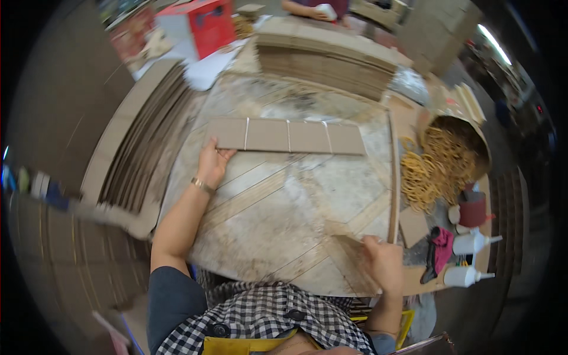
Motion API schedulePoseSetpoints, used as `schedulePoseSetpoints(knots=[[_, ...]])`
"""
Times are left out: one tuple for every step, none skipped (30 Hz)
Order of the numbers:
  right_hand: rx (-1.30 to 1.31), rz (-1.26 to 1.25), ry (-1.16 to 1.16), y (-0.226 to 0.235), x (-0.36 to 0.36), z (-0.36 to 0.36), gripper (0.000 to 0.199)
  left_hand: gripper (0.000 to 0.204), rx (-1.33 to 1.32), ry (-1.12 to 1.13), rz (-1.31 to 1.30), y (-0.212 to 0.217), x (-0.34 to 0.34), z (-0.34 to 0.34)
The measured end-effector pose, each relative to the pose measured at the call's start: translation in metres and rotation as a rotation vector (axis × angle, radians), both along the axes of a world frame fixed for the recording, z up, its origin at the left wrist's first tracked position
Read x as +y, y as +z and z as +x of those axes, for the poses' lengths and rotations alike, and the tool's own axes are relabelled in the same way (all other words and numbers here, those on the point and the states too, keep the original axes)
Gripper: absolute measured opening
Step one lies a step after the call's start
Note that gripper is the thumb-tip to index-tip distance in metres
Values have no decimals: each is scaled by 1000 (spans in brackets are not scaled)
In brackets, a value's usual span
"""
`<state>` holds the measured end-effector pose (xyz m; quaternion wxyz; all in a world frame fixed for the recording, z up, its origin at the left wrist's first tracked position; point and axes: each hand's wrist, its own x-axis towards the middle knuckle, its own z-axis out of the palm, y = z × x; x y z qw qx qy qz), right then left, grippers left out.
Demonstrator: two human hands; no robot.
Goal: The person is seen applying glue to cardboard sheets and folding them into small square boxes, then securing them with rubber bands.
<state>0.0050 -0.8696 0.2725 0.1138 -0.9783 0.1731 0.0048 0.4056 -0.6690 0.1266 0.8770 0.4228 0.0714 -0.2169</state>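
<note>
A long, flat cardboard strip (269, 135) with white lines across it lies on the worn work table (254, 231). My left hand (212, 163) grips its near left corner, thumb on top and fingers at the edge. Close to the table's near right corner, my right hand (384, 263) is closed on a brown cardboard piece (352, 263). That piece is tilted and smeared by motion, so its exact shape is unclear.
Stacked cardboard strips stand at the left (136, 142) and along the far edge (325, 59). Yellowish rubber bands (438, 163) spill from a box at right. Nearby are white squeeze bottles (467, 242) and a pink-black cloth item (438, 251). Across the table is another person's hand (321, 13).
</note>
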Motion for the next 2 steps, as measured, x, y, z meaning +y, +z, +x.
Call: schedulePoseSetpoints(knots=[[89, 44, 29, 4, -6, 2, 14, 42, -41, -22, -13, 8, 36, -30], [291, 168, -20, 19, -10, 6, 25, 49, -84, -49, -26, 26, 69, -65]])
